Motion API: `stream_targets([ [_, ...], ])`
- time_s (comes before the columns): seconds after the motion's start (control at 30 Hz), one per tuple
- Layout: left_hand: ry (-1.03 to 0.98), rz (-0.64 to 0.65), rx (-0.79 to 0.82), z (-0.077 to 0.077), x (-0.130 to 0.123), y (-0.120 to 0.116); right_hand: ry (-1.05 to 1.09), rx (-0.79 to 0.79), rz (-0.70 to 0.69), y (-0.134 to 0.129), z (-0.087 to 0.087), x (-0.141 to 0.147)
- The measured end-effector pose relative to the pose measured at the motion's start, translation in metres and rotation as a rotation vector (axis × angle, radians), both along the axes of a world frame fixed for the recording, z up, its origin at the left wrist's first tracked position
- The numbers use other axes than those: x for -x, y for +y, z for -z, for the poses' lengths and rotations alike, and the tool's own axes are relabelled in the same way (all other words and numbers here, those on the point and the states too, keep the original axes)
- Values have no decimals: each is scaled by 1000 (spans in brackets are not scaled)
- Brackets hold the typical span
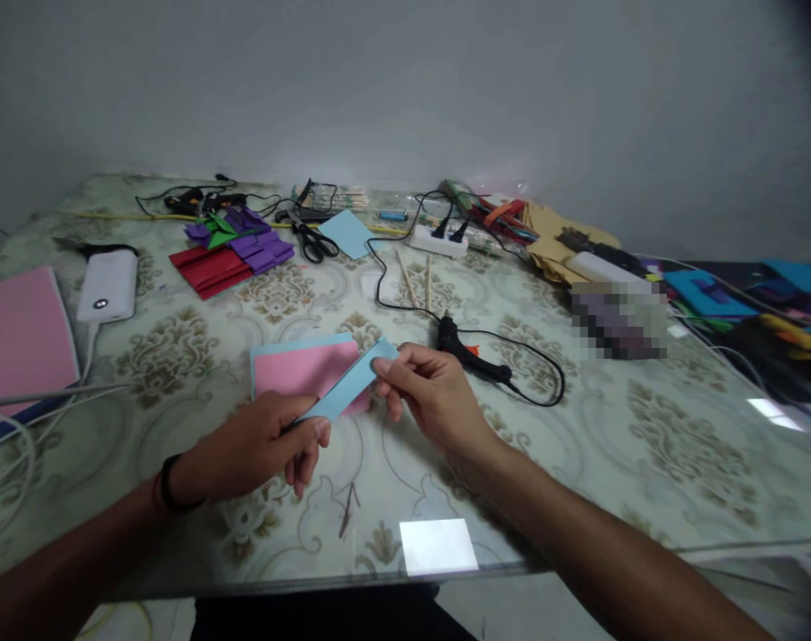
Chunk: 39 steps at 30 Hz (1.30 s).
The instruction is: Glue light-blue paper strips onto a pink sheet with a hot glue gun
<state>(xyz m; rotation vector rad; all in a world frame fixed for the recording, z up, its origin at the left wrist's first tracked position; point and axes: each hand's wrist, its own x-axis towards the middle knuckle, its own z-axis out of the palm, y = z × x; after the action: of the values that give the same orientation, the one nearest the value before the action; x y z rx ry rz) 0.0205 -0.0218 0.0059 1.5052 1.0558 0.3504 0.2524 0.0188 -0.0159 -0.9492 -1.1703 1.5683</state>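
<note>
A narrow strip of light blue paper [344, 392] is stretched between my two hands, slanting up to the right. My left hand [278, 436] pinches its lower left end between thumb and fingers. At the upper right end, my right hand [432, 387] grips it the same way. Beneath and behind the strip, a pink sheet of paper [291, 369] lies on a light blue sheet [264, 349], both partly covered by my hands and the strip. Just beyond my right hand rests a black glue gun [468, 352] with its cord.
Scissors [312, 240], a blue paper square [346, 233], folded purple paper [264, 249] and red paper [211, 270] lie toward the back. A white power strip [440, 239] has plugs in it. At left are a power bank [109, 285] and pink sheets [21, 334]; cords cross the patterned tablecloth [685, 445].
</note>
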Motion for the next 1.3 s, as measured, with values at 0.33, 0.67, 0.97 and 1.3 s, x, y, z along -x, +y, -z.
stream_targets([
  [0.33, -130, -28, 43, 2, -12, 0, -64, -11, -92, -20, 6, 19],
  [0.67, -55, 40, -93, 7, -8, -1, -61, 0, -151, -23, 9, 22],
  [0.97, 1, -33, -25, 8, -6, 1, 13, 16, -13, -7, 7, 11],
  [1.3, -28, -102, -42, 7, 0, 2, 92, 12, 133, 13, 0, -4],
])
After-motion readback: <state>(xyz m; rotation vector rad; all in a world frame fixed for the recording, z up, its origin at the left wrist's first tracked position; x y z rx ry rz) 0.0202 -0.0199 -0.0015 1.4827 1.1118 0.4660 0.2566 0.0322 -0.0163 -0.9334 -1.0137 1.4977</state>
